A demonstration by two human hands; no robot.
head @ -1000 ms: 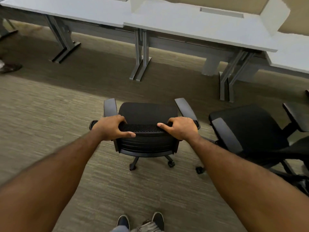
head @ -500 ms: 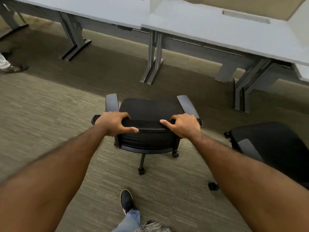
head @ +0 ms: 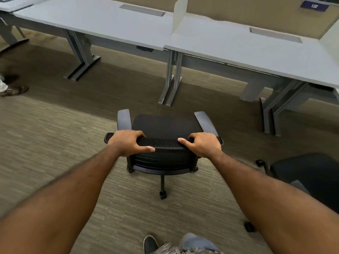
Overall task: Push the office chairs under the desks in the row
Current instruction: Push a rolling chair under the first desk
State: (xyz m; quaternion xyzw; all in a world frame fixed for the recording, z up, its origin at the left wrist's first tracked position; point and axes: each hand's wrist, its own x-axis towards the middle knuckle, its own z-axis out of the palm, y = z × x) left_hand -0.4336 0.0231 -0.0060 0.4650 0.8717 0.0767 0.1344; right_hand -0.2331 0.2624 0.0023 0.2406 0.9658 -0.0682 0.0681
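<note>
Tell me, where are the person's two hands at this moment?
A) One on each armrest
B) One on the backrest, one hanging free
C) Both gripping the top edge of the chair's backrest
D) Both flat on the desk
C: the left hand and the right hand each curl over the top edge of the backrest of the office chair; its armrests are untouched.

Chair back (head: 161, 143) black mesh; desk top (head: 102, 24) matt, probably laminate.
</note>
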